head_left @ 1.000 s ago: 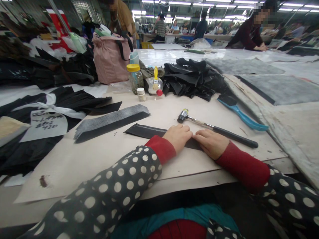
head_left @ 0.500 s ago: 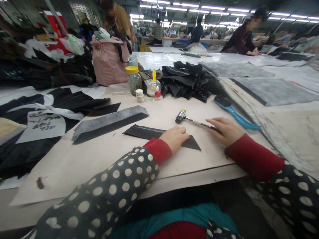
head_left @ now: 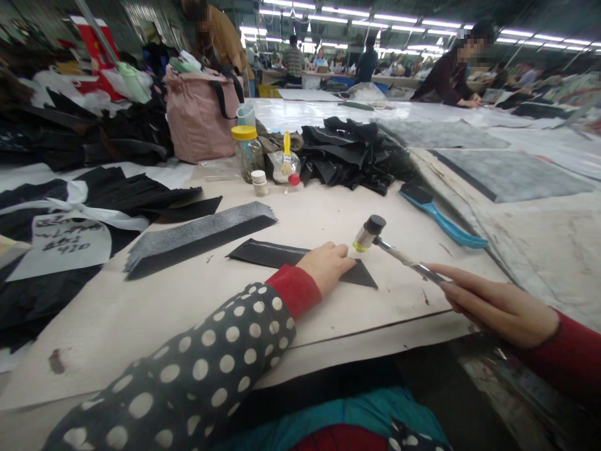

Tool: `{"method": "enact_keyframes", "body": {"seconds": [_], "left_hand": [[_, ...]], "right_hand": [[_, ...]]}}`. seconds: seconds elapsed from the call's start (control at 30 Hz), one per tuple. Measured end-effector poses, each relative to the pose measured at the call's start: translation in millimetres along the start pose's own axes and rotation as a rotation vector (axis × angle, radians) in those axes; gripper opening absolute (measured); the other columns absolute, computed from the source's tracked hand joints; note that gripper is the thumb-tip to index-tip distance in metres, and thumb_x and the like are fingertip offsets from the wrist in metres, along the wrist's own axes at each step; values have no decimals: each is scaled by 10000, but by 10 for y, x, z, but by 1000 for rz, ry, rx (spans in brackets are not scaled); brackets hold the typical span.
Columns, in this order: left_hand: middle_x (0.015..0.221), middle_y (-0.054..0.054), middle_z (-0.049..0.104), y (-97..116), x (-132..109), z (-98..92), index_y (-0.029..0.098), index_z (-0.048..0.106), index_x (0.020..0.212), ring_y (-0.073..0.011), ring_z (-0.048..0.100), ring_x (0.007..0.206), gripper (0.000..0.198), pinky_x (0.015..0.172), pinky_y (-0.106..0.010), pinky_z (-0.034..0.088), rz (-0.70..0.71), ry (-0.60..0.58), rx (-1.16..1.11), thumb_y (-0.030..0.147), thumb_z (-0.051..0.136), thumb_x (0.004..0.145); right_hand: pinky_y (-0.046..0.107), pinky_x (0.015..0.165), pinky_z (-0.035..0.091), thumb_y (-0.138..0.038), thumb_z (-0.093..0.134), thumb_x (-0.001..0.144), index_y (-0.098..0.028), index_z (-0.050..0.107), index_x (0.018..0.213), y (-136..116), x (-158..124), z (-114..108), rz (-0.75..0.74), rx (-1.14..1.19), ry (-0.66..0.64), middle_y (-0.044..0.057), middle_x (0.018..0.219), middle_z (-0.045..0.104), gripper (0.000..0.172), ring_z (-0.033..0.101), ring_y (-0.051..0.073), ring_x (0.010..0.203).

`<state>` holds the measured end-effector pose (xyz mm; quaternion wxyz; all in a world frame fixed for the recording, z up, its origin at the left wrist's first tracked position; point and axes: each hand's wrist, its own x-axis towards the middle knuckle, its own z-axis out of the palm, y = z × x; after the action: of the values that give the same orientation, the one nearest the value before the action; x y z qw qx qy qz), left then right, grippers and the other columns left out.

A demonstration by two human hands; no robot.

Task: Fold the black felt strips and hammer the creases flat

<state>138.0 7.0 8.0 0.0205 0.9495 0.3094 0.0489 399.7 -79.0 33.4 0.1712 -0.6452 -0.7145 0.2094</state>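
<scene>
My right hand (head_left: 504, 310) is closed around the handle of a small mallet (head_left: 399, 252). The mallet has a metal head with one black face and one yellow face, and it is raised, its yellow face tilted downward. To the left of the mallet head lies a folded black strip of material (head_left: 263, 254) with a pale line along its upper edge. My left hand (head_left: 325, 269) rests on this strip with curled fingers pressed on its right half, covering part of it. The fingertips are partly hidden.
A grey and black stack of strips (head_left: 201, 238) lies at left, near a tagged black bundle (head_left: 101, 250). Behind are a yellow-lidded jar (head_left: 248, 153), a small white bottle (head_left: 259, 183), a brush (head_left: 286, 150) and heaped black pieces (head_left: 347, 150). A blue-handled brush (head_left: 446, 224) lies right.
My right hand has lifted the mallet from the table and drawn back to the right. The mallet head has turned, its yellow face now downward. My left hand stays on the strip.
</scene>
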Motion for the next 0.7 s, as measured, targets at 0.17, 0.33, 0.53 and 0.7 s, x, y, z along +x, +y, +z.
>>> {"method": "enact_keyframes", "body": {"seconds": [0.17, 0.33, 0.53, 0.7], "left_hand": [[931, -67, 529, -2, 7, 13, 186, 546, 1090, -177, 474, 841, 329, 812, -306, 411, -7, 8, 0, 106, 353, 835], [926, -54, 545, -15, 3, 23, 196, 575, 1054, -157, 493, 846, 303, 828, -282, 412, -44, 24, -65, 129, 369, 842], [933, -57, 572, -18, -9, -44, 172, 608, 996, -162, 518, 908, 242, 849, -274, 414, -53, 8, -127, 185, 426, 837], [924, -54, 586, -9, -8, -80, 155, 613, 937, -153, 527, 909, 201, 850, -264, 413, -53, -7, -120, 176, 447, 826]], "right_hand": [[312, 602, 501, -469, 325, 836, -248, 507, 1209, -1, -122, -52, -98, -99, -7, 37, 784, 667, 471, 607, 169, 595], [382, 796, 484, -437, 305, 844, -284, 492, 1220, 41, -57, -37, -194, -196, 1, 22, 1066, 628, 447, 608, 232, 910], [337, 799, 485, -421, 325, 839, -249, 512, 1197, -143, -49, -245, -190, -185, 27, 23, 1067, 628, 439, 616, 203, 868], [318, 716, 515, -447, 364, 825, -281, 379, 1299, -282, -50, -345, -117, -181, 277, 52, 919, 661, 503, 628, 206, 768]]}}
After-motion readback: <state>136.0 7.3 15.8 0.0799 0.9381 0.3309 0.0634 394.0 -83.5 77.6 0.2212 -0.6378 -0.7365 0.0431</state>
